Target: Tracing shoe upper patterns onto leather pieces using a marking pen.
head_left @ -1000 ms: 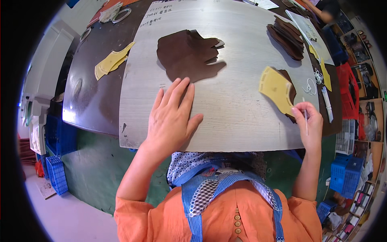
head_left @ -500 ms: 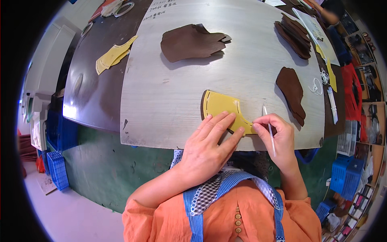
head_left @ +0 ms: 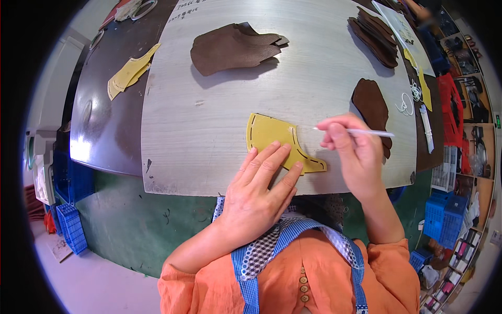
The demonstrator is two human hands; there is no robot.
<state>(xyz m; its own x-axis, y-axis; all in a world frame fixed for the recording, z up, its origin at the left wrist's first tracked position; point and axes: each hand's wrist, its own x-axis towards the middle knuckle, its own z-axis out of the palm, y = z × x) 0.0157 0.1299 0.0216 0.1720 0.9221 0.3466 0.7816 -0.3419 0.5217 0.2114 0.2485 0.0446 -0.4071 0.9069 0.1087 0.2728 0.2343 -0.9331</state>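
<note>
A yellow pattern template [head_left: 269, 133] with dark slits along its edges lies on the pale board near its front edge. My left hand [head_left: 264, 180] rests flat on the template's lower part, fingers spread. To the right of the template, my right hand [head_left: 355, 152] is raised above the board, pinching a slim white pen [head_left: 368, 132]. The pen's tip points left, toward the template's curved inner edge, and is apart from it. Only a thin dark rim shows along the template's top edge.
Brown leather pieces lie in a stack at the upper left [head_left: 235, 49], a stack at the upper right [head_left: 372, 37] and a piece behind my right hand [head_left: 370, 102]. More yellow templates [head_left: 133, 71] sit on the dark table at left. White sticks [head_left: 426, 128] and white string [head_left: 405, 103] lie at right.
My right hand has lifted off the template's right tip, and the pen has swung from upright to nearly level. The brown leather edge along the template's left side no longer shows.
</note>
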